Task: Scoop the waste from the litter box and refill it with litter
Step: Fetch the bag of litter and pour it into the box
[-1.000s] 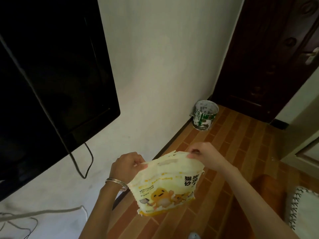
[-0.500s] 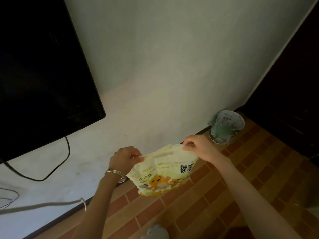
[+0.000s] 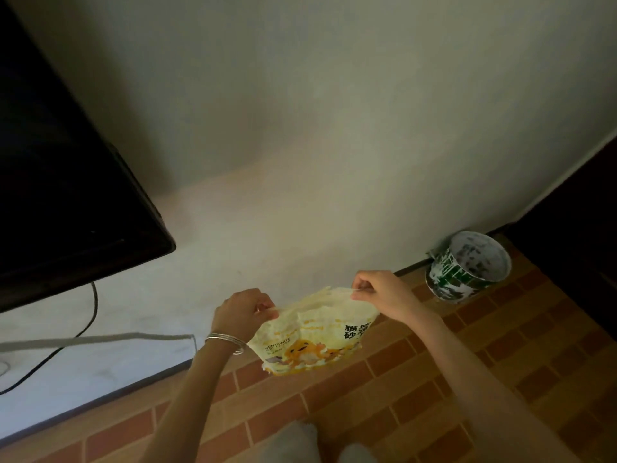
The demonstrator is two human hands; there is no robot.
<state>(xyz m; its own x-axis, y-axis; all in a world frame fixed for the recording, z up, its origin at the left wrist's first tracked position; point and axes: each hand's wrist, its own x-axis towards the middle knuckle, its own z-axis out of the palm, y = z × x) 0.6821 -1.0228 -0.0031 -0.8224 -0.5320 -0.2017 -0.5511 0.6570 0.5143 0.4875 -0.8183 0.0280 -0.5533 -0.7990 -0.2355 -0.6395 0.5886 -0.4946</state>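
A pale yellow litter bag (image 3: 314, 339) with cartoon cats and black print hangs in the air between my hands, above the brick-patterned floor. My left hand (image 3: 242, 312), with silver bangles on the wrist, pinches the bag's top left corner. My right hand (image 3: 384, 294) pinches the top right corner. The top edge is stretched taut between them. No litter box or scoop is in view.
A paint-stained green and white bucket (image 3: 467, 265) stands on the floor by the wall at the right. A black wall-mounted screen (image 3: 66, 182) fills the upper left, with cables (image 3: 90, 315) hanging below it. A dark door (image 3: 581, 228) is at the far right.
The camera has swung left and down, so the bucket and door slid right. Both hands keep pinching the bag's top corners, with the bag held a little lower and flatter.
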